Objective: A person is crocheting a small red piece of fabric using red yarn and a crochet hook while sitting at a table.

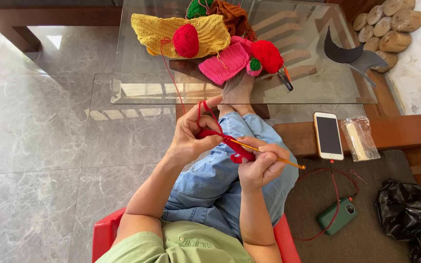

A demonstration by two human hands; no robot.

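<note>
From the head camera I look down on my own two hands working over my lap in blue jeans (220, 180). My left hand (191, 136) is curled tight around the small red crochet piece (230, 146), pinching its left end, with the index finger raised and the red yarn strand (171, 73) looped over it. That strand runs up and far to the red yarn ball (186, 40), which sits on a yellow crochet piece (157, 27) on the glass counter (313, 83). My right hand (261, 163) is closed around an orange crochet hook (274, 157); the handle sticks out to the right past my fingers, and the tip points left into the red piece, though I cannot quite tell where it enters the stitches. The red piece hangs between both hands, just above my knee.

On the far counter, right of the yellow piece, lie a pink crochet piece (227, 63), a round red crochet item (267, 54), a brown one (235, 17) and a green one (198, 9). Dark scissors (284, 78) rest just beside the red item. To my right, a white phone (328, 136) lies on a wooden bench edge (405, 131), next to a clear plastic packet (361, 139). Nearer, a green power bank (338, 215) sits on the brown cushion (361, 234), joined by a red cable (334, 187) to the phone, and a black plastic bag (412, 214) lies at the right edge
</note>
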